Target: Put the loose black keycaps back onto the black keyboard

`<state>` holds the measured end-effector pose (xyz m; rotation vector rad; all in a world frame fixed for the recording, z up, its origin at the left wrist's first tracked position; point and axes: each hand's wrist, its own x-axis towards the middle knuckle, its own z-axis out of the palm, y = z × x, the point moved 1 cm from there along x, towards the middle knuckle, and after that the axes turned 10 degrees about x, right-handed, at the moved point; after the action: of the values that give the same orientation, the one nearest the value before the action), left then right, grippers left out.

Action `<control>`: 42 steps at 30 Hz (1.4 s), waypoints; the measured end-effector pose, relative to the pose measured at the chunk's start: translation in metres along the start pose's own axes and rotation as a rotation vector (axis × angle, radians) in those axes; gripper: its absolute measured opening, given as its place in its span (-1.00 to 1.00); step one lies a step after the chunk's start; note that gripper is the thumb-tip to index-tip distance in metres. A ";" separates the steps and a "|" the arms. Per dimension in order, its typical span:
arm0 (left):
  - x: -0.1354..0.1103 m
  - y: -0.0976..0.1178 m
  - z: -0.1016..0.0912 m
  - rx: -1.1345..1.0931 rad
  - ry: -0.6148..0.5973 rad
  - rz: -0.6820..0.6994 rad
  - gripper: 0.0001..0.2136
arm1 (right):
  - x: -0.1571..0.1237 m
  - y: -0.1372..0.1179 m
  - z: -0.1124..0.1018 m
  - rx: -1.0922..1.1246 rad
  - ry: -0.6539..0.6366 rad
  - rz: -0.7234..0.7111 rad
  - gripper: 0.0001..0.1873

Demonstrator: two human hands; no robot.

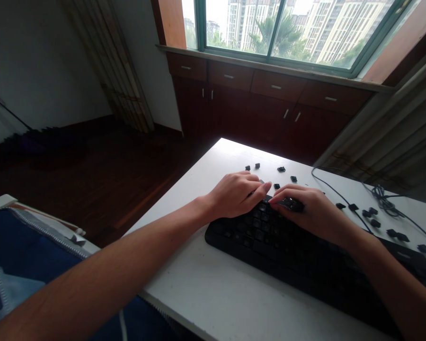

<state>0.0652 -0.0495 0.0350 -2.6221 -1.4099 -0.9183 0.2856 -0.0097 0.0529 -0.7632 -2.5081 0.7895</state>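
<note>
The left hand [236,195] lies flat, fingers stretched out together, tips resting on the far rows of the black keyboard [270,246]; it grips nothing, as far as I can see. Just past those fingertips, the right hand [315,213] is curled over, its fingertips pinched on what looks like a small black keycap [293,204], held right over the keys. From where I stand, that pinch looks slight. If the cap is pushed down askew, it could tip, spring out, or jam on its stem. More loose keycaps [281,169] lie on the white table [213,289] beyond both hands, and others to the right of the right wrist. A sweep of that forearm could scatter them off the edge. The cable [383,201] loops further right, where a sleeve or wrist might snag it.
</note>
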 end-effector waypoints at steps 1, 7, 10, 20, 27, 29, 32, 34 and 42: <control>0.000 0.000 0.000 0.000 -0.001 0.000 -0.51 | 0.000 0.000 0.000 -0.006 -0.001 -0.013 -0.86; 0.000 0.000 0.000 -0.004 -0.001 -0.005 -0.50 | 0.000 0.003 -0.001 -0.014 0.013 -0.031 -0.83; 0.000 0.000 0.000 -0.004 0.004 -0.003 -0.50 | 0.000 0.003 0.000 -0.034 0.037 -0.035 -0.83; -0.001 0.000 0.000 -0.005 0.002 -0.002 -0.50 | 0.000 0.003 0.000 -0.088 0.008 -0.058 -0.84; 0.000 0.000 0.000 -0.008 0.003 -0.001 -0.50 | -0.001 0.001 0.001 -0.099 0.019 -0.070 -0.83; 0.000 0.000 0.000 -0.007 0.003 -0.002 -0.51 | -0.001 0.002 0.001 -0.093 0.024 -0.070 -0.83; 0.000 0.000 0.000 -0.002 0.007 -0.004 -0.51 | 0.000 0.003 0.001 -0.077 0.041 -0.066 -0.84; 0.000 0.000 0.000 0.000 0.007 0.002 -0.51 | 0.000 0.003 0.000 -0.066 0.062 -0.059 -0.85; 0.000 0.000 0.000 0.000 0.001 0.005 -0.50 | 0.001 0.003 -0.001 -0.006 0.069 -0.003 -0.86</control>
<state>0.0654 -0.0495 0.0357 -2.6235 -1.4018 -0.9185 0.2867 -0.0069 0.0514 -0.7747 -2.4504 0.7426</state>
